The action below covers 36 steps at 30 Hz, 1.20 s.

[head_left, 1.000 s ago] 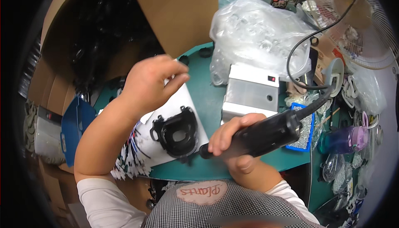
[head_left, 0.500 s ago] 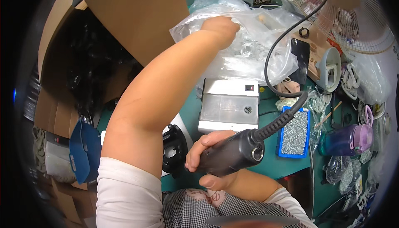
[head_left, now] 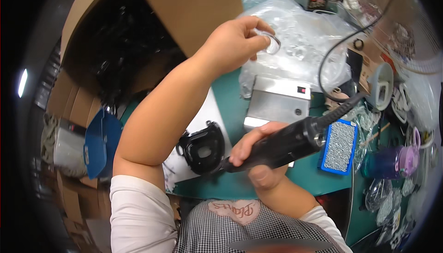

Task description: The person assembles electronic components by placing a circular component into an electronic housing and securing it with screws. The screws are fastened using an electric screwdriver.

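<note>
Near the mouth of a large clear plastic bag point(head_left: 318, 27), my left hand point(head_left: 230, 43) pinches a small round clear plastic piece point(head_left: 273, 46) between thumb and fingers. More clear pieces lie in the bag. My right hand point(head_left: 249, 144) is wrapped round a black corded electric screwdriver point(head_left: 286, 146), its cable end up to the right. The tool's front end points left, close to a black moulded plastic housing point(head_left: 205, 148); whether they touch, I cannot tell. That housing rests on a white sheet point(head_left: 213, 114) on the green table.
Behind the screwdriver stands a silver box-shaped machine point(head_left: 277, 101). A blue tray point(head_left: 350, 172) of small metal screws sits to the right, near a purple-topped bottle point(head_left: 401, 163). Cardboard boxes point(head_left: 184, 8) with black parts fill the left. The cable point(head_left: 320, 68) arches across the right side.
My left hand has come back out of the bag, now with a clear round piece. The right hand and screwdriver show farther right, and the black housing is now more in view.
</note>
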### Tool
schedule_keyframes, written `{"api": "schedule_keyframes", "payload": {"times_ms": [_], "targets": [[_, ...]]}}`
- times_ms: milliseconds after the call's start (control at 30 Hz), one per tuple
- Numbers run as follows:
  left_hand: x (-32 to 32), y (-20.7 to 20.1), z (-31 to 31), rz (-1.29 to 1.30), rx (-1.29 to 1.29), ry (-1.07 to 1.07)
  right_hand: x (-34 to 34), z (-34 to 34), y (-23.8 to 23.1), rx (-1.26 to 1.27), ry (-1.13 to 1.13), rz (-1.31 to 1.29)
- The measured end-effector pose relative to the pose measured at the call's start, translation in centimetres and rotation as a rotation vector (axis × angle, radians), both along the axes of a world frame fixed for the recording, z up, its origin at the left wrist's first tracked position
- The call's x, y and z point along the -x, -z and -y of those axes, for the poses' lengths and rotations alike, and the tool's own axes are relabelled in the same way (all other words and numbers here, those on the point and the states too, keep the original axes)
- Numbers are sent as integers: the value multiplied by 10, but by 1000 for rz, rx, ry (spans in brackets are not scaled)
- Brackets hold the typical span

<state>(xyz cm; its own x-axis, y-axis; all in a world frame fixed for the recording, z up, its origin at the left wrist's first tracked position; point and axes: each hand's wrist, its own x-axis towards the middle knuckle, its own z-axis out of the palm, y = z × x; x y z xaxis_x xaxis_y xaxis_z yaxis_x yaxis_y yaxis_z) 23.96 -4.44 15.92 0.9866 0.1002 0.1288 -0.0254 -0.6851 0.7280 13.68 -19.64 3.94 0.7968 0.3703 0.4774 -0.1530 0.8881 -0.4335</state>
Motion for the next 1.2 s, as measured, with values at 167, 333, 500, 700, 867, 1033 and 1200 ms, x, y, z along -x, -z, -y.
{"api": "schedule_keyframes", "payload": {"times_ms": [167, 333, 500, 700, 867, 1033, 1200], "targets": [[84, 22, -34, -37, 169, -121, -3, -3, -1, 132, 105, 65], [165, 57, -47, -101, -128, -322, -4, -11, -2, 171, 132, 145], [218, 101, -43, -24, -483, -395, -7, -14, 5, 68, 83, 133], [225, 145, -32, 250, -638, -439, -10, -18, 13, 88, 114, 226], [226, 164, -32, 256, -698, -427, -9, -18, 14, 129, 130, 232], [238, 151, -26, 156, -676, -371, -10, -18, 16, 137, 131, 236], [250, 146, -16, 91, -695, -293, -10, -22, 16, 149, 114, 254]]}}
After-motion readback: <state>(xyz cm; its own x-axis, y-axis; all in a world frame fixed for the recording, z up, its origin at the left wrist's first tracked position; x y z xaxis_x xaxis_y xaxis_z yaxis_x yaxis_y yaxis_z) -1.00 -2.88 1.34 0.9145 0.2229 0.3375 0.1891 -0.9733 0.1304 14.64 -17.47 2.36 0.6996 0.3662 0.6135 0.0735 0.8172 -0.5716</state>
